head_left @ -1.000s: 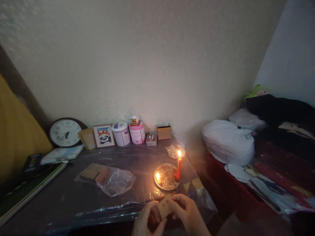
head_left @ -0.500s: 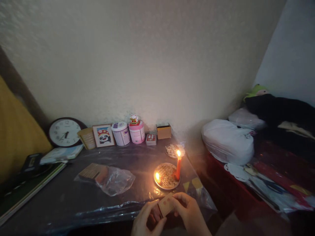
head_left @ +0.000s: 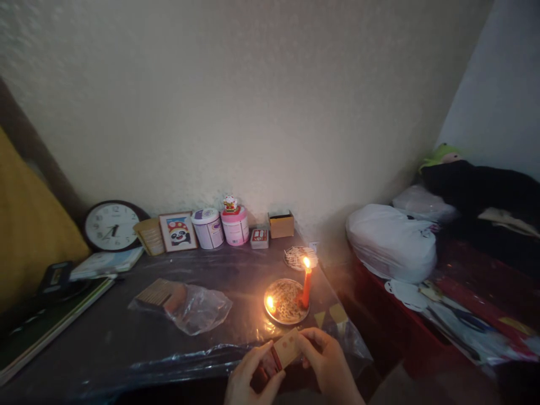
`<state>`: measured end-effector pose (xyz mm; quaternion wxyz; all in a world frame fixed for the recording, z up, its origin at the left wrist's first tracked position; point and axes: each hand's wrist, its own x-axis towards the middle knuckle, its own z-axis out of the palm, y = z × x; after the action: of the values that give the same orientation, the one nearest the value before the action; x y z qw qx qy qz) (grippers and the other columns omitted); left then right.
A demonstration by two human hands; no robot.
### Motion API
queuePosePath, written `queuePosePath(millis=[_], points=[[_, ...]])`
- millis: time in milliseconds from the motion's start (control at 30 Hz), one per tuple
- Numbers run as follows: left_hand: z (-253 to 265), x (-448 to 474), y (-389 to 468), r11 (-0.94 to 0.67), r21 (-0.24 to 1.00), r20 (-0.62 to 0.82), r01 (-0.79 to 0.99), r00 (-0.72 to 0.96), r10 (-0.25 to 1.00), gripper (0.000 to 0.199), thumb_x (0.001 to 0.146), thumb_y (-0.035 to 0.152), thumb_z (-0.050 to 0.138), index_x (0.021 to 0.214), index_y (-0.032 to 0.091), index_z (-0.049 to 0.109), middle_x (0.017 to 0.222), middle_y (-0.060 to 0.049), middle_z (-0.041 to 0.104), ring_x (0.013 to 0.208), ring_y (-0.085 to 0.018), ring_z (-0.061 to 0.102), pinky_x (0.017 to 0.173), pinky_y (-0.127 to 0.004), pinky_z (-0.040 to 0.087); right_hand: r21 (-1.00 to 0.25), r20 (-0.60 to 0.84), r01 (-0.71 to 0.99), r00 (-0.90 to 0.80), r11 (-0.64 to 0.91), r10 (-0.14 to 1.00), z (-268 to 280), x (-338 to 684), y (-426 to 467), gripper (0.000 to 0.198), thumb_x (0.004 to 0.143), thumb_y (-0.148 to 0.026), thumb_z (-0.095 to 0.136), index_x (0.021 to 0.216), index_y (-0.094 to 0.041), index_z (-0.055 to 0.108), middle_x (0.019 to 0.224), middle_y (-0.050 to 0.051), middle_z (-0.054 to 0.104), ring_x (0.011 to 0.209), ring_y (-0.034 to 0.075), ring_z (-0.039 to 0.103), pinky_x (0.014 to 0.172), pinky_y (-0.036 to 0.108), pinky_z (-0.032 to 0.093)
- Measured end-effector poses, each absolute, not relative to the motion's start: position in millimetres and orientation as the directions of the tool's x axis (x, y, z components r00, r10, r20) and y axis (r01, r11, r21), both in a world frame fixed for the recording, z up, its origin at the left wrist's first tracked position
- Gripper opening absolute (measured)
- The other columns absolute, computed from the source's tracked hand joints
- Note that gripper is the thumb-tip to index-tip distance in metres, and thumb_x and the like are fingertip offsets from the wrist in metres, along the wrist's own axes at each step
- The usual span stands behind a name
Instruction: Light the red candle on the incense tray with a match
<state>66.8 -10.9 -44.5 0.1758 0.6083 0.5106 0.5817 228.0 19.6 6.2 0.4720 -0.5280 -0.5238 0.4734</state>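
Observation:
Both my hands hold a small matchbox (head_left: 287, 350) at the near edge of the table. My left hand (head_left: 252, 376) grips its left end, where a dark red inner tray shows. My right hand (head_left: 327, 363) pinches the tan sleeve from the right. Just beyond the hands a lit red candle (head_left: 306, 286) stands on a round metal plate (head_left: 282, 304) of spent matches, with a second small flame at the plate's left edge.
A plastic-covered dark table (head_left: 126, 343) carries a plastic bag with wooden sticks (head_left: 185, 304), a clock (head_left: 110, 226), a panda picture (head_left: 178, 231), two pink tubs (head_left: 221, 226), another matchbox (head_left: 259, 238), a cardboard box (head_left: 281, 224) and a dish of matches (head_left: 297, 257). White bags (head_left: 390, 242) lie at the right.
The matchbox sleeve has shifted a little to the right in my right hand, showing more of the dark red tray. The view has barely shifted.

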Motion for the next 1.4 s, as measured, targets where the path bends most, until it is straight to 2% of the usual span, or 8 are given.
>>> queuePosePath(millis=[233,367,467,600,700,833,967,1400], points=[[-33.6,65.7,-13.2,-0.336,0.868,0.433,0.365,-0.225,0.873,0.03,0.065,0.028,0.07,0.095,0.026,0.07,0.084,-0.001,0.075,0.075,-0.021,0.067,0.069,-0.029,0.052,-0.996,0.006,0.091,0.06,0.001,0.998,11.7,232.6,20.9,0.029,0.072,-0.043,0.06,0.068,-0.014,0.065,0.046,-0.005,0.047,0.046,0.012,0.044,0.049,0.025,0.034],[-35.7,71.2,-12.5,-0.242,0.956,0.27,0.165,-0.176,0.947,0.042,0.068,0.033,0.067,0.108,0.02,0.062,0.089,-0.004,0.073,0.067,-0.019,0.067,0.058,-0.027,0.053,-0.996,-0.007,0.087,0.049,-0.012,0.999,9.8,230.6,20.2,0.032,0.071,-0.045,0.061,0.068,-0.014,0.065,0.045,-0.005,0.046,0.046,0.013,0.046,0.049,0.025,0.036],[-38.3,74.5,-11.6,-0.249,0.968,0.252,0.041,-0.134,0.958,0.046,0.068,0.032,0.067,0.111,0.018,0.059,0.1,-0.008,0.072,0.089,-0.023,0.067,0.075,-0.031,0.054,-0.995,-0.009,0.096,-0.006,-0.008,1.0,4.8,226.7,19.5,0.032,0.072,-0.044,0.06,0.07,-0.013,0.064,0.047,-0.004,0.049,0.047,0.013,0.048,0.05,0.025,0.038],[-41.2,71.7,-10.8,-0.228,0.968,0.239,0.103,-0.11,0.965,0.037,0.068,0.028,0.066,0.103,0.018,0.064,0.099,-0.01,0.072,0.088,-0.024,0.067,0.079,-0.033,0.053,-0.987,0.006,0.16,-0.022,0.009,1.0,2.1,225.8,16.1,0.026,0.078,-0.039,0.056,0.08,-0.014,0.062,0.066,0.004,0.062,0.06,0.019,0.059,0.054,0.026,0.045],[-44.3,69.6,-9.9,-0.222,0.97,0.231,0.1,-0.098,0.968,0.037,0.069,0.026,0.065,0.105,0.018,0.063,0.098,-0.009,0.073,0.087,-0.024,0.068,0.078,-0.033,0.053,-0.924,0.201,0.334,0.004,0.188,0.98,8.2,228.0,9.7,0.016,0.082,-0.03,0.055,0.09,-0.018,0.061,0.09,0.008,0.065,0.084,0.022,0.062,0.073,0.03,0.049],[-48.4,72.1,-8.8,-0.261,0.956,0.268,0.132,-0.042,0.962,0.037,0.07,0.031,0.066,0.104,0.018,0.064,0.094,-0.008,0.074,0.08,-0.023,0.068,0.075,-0.032,0.055,-0.8,0.358,0.396,-0.288,0.45,0.888,20.1,225.8,-0.1,0.013,0.085,-0.02,0.053,0.084,-0.023,0.066,0.108,0.006,0.057,0.096,0.019,0.059,0.085,0.027,0.047],[-54.5,74.1,-7.5,-0.308,0.935,0.312,0.174,0.004,0.95,0.036,0.07,0.03,0.065,0.104,0.02,0.064,0.094,-0.008,0.074,0.082,-0.023,0.069,0.077,-0.033,0.054,-0.787,0.333,0.37,-0.42,0.495,0.844,24.1,220.8,-4.3,0.018,0.085,-0.013,0.054,0.079,-0.022,0.068,0.111,0.005,0.055,0.096,0.017,0.059,0.086,0.026,0.048],[-56.0,76.0,-7.5,-0.318,0.903,0.317,0.29,0.053,0.947,0.037,0.065,0.024,0.064,0.101,0.02,0.067,0.085,-0.006,0.075,0.069,-0.021,0.068,0.067,-0.029,0.055,-0.737,0.33,0.404,-0.485,0.542,0.81,18.2,223.8,0.5,0.017,0.082,-0.01,0.054,0.074,-0.02,0.066,0.107,0.006,0.056,0.095,0.019,0.058,0.084,0.028,0.048]])
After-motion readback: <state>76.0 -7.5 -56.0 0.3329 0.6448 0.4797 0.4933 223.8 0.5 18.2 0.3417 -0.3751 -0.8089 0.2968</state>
